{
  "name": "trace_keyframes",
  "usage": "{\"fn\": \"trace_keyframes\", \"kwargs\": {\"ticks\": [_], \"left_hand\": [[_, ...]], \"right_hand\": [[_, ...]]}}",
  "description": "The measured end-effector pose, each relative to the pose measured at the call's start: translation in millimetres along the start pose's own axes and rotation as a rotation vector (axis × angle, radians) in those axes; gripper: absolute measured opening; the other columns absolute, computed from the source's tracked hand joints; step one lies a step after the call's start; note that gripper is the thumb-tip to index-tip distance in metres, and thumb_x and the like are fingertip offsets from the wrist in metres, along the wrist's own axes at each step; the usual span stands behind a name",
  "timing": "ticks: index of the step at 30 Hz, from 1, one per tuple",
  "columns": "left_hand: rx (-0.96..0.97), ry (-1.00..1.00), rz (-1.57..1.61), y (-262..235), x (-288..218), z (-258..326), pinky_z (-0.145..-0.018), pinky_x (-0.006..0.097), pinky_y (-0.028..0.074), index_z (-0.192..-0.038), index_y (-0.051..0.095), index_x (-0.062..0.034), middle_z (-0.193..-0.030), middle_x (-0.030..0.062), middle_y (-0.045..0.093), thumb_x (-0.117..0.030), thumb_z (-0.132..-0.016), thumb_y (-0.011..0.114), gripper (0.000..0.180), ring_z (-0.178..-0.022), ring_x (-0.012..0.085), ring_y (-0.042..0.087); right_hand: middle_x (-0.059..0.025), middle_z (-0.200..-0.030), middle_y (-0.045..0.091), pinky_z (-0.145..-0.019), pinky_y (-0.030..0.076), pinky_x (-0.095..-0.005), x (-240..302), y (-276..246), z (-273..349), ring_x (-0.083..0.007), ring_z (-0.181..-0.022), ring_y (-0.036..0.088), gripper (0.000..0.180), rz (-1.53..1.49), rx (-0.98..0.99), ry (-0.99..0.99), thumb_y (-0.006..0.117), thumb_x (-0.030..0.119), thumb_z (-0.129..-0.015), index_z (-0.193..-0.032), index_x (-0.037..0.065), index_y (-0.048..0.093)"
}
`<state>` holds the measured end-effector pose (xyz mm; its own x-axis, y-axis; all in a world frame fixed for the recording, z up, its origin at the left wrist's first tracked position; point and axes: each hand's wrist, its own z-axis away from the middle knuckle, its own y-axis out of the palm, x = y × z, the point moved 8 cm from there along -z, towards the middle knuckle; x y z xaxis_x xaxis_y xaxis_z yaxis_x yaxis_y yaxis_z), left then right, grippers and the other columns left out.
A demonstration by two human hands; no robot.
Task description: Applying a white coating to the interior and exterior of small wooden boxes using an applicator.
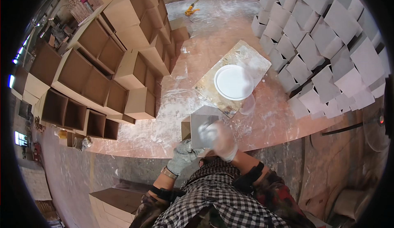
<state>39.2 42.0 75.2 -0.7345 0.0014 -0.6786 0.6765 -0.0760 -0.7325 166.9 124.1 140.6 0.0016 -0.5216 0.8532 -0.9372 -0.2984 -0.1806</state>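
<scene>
1. The person's left hand (182, 155), in a grey knitted glove, grips the near left corner of an open-ended, grey-faced, tan-sided box (195, 125).
2. The right hand (225, 141), in a whitish glove, is over the box's grey face; blur hides its fingers, so whether it holds anything cannot be told.
3. The box is at the near edge of a pinkish, white-smeared table (176, 92).
4. Beyond, 1 round white dish (229, 82) rests on a stained rectangular board (257, 58).
5. Brown boxes (141, 102) stand stacked left, grey boxes (312, 49) right.

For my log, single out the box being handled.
The grey-faced box in the left hand, with the right hand over it; the stacked brown boxes and grey boxes touch neither hand.
</scene>
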Motion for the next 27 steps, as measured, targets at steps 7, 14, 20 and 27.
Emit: {"fn": "trace_keyframes", "kwargs": {"ticks": [7, 14, 20, 27], "left_hand": [[0.014, 0.099, 0.018, 7, 3, -1, -0.076, 0.043, 0.05, -0.105, 0.063, -0.0088, -0.099, 0.0163, 0.064, -0.035, -0.087, 0.058, 0.032, -0.088, 0.0356, 0.062], [-0.036, 0.106, -0.015, -2, -13, -4, -0.074, 0.043, 0.05, -0.104, 0.064, -0.0087, -0.095, 0.0155, 0.065, -0.034, -0.087, 0.058, 0.031, -0.088, 0.0351, 0.062], [-0.092, 0.046, -0.016, -5, 0, 1, -0.075, 0.043, 0.05, -0.103, 0.065, -0.0088, -0.095, 0.0147, 0.065, -0.034, -0.086, 0.06, 0.031, -0.088, 0.0341, 0.062], [-0.025, 0.067, 0.107, -22, 3, 7, -0.076, 0.036, 0.05, -0.107, 0.064, -0.0069, -0.096, 0.0124, 0.067, -0.022, -0.085, 0.065, 0.027, -0.088, 0.0272, 0.064]], "right_hand": [[-0.015, -0.084, 0.062, -0.065, 0.048, -0.0445, -30, 18, -55, -0.036, -0.074, 0.061, 0.014, 0.334, 0.003, -0.026, 0.053, 0.01, -0.083, -0.095, 0.009, 0.058], [-0.019, -0.094, 0.062, -0.078, 0.047, -0.0402, -131, -19, -94, -0.0343, -0.088, 0.06, 0.018, 0.334, -0.316, 0.35, 0.046, 0.006, -0.087, -0.101, 0.003, 0.057], [-0.0094, -0.095, 0.061, -0.078, 0.047, -0.03, -171, -74, -69, -0.0187, -0.088, 0.058, 0.022, -0.471, -0.563, 0.465, 0.046, 0.014, -0.093, -0.107, 0.001, 0.057], [-0.0041, -0.098, 0.054, -0.081, 0.044, -0.0261, -109, -89, -16, -0.0138, -0.091, 0.053, 0.027, -0.823, -0.598, 0.512, 0.043, 0.02, -0.098, -0.116, 0.003, 0.053]]}}
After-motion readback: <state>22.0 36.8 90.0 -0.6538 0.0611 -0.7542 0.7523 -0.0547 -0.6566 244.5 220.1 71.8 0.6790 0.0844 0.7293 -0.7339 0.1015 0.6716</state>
